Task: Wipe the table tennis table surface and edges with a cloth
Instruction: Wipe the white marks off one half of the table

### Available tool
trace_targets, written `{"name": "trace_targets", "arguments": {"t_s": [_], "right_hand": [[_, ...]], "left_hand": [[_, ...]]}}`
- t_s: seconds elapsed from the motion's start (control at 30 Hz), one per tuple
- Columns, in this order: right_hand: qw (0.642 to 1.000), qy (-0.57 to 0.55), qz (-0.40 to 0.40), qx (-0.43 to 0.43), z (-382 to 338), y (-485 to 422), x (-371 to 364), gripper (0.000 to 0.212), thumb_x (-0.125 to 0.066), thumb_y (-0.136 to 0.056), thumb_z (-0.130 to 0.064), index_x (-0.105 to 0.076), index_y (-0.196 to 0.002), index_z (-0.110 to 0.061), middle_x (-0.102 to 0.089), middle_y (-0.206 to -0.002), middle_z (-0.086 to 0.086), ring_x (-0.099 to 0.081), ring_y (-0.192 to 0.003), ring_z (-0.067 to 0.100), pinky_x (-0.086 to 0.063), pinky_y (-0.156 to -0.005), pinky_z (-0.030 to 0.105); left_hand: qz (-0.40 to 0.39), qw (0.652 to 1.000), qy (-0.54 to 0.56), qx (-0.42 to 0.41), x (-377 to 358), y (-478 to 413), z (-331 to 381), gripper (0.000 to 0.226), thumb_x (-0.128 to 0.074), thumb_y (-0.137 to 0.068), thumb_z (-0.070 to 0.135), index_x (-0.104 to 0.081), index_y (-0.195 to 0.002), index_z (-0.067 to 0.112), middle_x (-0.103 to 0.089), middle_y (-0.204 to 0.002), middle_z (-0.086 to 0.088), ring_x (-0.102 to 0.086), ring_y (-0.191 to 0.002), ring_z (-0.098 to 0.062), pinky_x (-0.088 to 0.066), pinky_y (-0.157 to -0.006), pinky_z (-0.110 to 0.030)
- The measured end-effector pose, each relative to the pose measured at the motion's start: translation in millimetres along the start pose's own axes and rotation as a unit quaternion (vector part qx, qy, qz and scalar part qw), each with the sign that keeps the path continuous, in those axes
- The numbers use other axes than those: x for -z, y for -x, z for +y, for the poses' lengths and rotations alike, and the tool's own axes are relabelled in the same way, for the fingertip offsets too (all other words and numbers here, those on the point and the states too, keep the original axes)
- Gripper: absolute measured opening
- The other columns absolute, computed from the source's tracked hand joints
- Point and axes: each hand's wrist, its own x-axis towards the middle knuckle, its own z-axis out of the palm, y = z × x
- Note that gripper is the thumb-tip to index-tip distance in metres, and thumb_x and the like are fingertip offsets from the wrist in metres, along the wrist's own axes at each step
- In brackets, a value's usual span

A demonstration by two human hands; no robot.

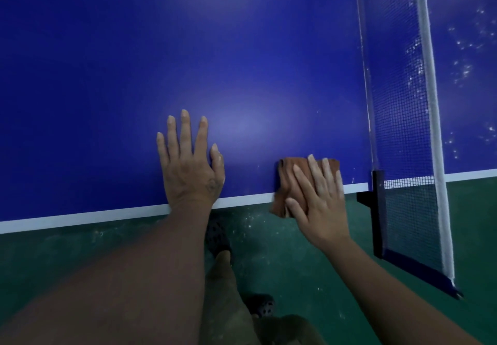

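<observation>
Left grip (188, 164) lies released, palm down, fingers spread flat on the blue flat-topped table tennis desk (188, 48), low centre of frame; judged a brace to carry the person's lean over the near side. Right grip (317, 199), lower right of centre, is also released: straight fingers press the folded rust-brown cloth (284, 172) down, grasping nothing. The cloth straddles the white painted edge line (107, 214), part on the top and part hanging past the rim, which suits wiping surface and edge in one pass. It sits near the black net clamp (377, 199), not touching. Right of the blue mesh net (398, 102), white specks (465, 67) dot that half; judged not yet wiped.
</observation>
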Motion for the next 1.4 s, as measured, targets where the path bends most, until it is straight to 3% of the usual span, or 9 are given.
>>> {"name": "trace_targets", "arguments": {"t_s": [0.23,0.43,0.57,0.7,0.93,1.03,1.23,1.3,1.4], "right_hand": [[0.976,-0.01,0.029,-0.218,-21,-103,3,0.075,-0.033,-0.106,-0.069,-0.028,-0.17,-0.031,-0.012,-0.181,0.005,-0.002,-0.167,0.033,-0.004,-0.132,0.062],[0.994,-0.003,0.04,-0.102,-86,-67,-16,0.07,-0.038,-0.108,-0.067,-0.034,-0.168,-0.031,-0.015,-0.18,0.005,-0.005,-0.167,0.032,-0.008,-0.132,0.063],[0.994,-0.03,0.026,-0.104,-87,-12,-16,0.065,-0.04,-0.11,-0.062,-0.037,-0.167,-0.03,-0.016,-0.18,0.004,-0.007,-0.167,0.032,-0.013,-0.131,0.065],[0.996,-0.017,0.016,-0.085,-62,-29,-7,0.067,-0.037,-0.109,-0.066,-0.038,-0.167,-0.031,-0.017,-0.179,0.004,-0.008,-0.167,0.032,-0.011,-0.131,0.065],[0.983,-0.016,0.013,-0.18,0,-131,12,0.072,-0.03,-0.108,-0.07,-0.024,-0.171,-0.034,-0.009,-0.181,0.002,0.0,-0.168,0.029,0.001,-0.133,0.062],[0.977,-0.005,0.045,-0.209,2,-112,8,0.07,-0.032,-0.109,-0.067,-0.029,-0.17,-0.031,-0.014,-0.181,0.003,-0.005,-0.167,0.03,-0.001,-0.133,0.06],[0.916,-0.04,0.103,-0.387,-43,-23,-8,0.069,-0.044,-0.111,-0.054,-0.034,-0.169,-0.017,-0.017,-0.178,0.016,-0.01,-0.165,0.041,-0.01,-0.129,0.068],[0.937,-0.045,0.081,-0.336,-65,-18,-12,0.069,-0.046,-0.11,-0.053,-0.034,-0.169,-0.019,-0.015,-0.178,0.018,-0.008,-0.165,0.044,-0.006,-0.13,0.069],[0.995,-0.03,0.047,-0.081,-54,-28,-11,0.067,-0.047,-0.108,-0.058,-0.041,-0.166,-0.025,-0.022,-0.177,0.014,-0.014,-0.165,0.041,-0.009,-0.13,0.068]], "left_hand": [[-0.001,1.0,-0.006,-0.004,1,1,0,0.06,-0.039,-0.114,0.039,-0.035,-0.171,0.019,-0.02,-0.181,-0.012,-0.013,-0.169,-0.036,-0.011,-0.136,-0.058],[0.0,1.0,-0.004,-0.008,2,1,-1,0.059,-0.037,-0.115,0.038,-0.036,-0.17,0.019,-0.021,-0.181,-0.012,-0.014,-0.169,-0.036,-0.011,-0.136,-0.058],[-0.006,1.0,-0.002,-0.001,3,1,0,0.059,-0.036,-0.115,0.039,-0.035,-0.171,0.019,-0.019,-0.182,-0.011,-0.012,-0.169,-0.035,-0.011,-0.136,-0.058],[-0.002,1.0,0.003,0.0,3,0,1,0.059,-0.038,-0.115,0.038,-0.038,-0.17,0.017,-0.021,-0.181,-0.012,-0.013,-0.169,-0.036,-0.01,-0.137,-0.058],[-0.013,1.0,-0.006,0.007,1,1,2,0.061,-0.039,-0.112,0.038,-0.035,-0.17,0.019,-0.018,-0.182,-0.01,-0.011,-0.17,-0.033,-0.009,-0.137,-0.058],[-0.003,1.0,-0.015,0.005,-1,1,0,0.061,-0.04,-0.112,0.037,-0.035,-0.17,0.02,-0.019,-0.182,-0.009,-0.012,-0.17,-0.033,-0.009,-0.137,-0.057],[0.01,1.0,-0.026,-0.003,-4,1,-1,0.059,-0.038,-0.114,0.04,-0.035,-0.17,0.022,-0.022,-0.182,-0.008,-0.013,-0.17,-0.031,-0.01,-0.137,-0.056],[0.006,1.0,-0.024,-0.003,-3,3,0,0.059,-0.037,-0.114,0.041,-0.036,-0.17,0.022,-0.022,-0.182,-0.008,-0.013,-0.17,-0.031,-0.011,-0.137,-0.056],[-0.003,1.0,-0.022,0.002,-1,2,1,0.059,-0.037,-0.114,0.042,-0.036,-0.169,0.022,-0.021,-0.182,-0.007,-0.012,-0.17,-0.03,-0.01,-0.137,-0.056]]}}
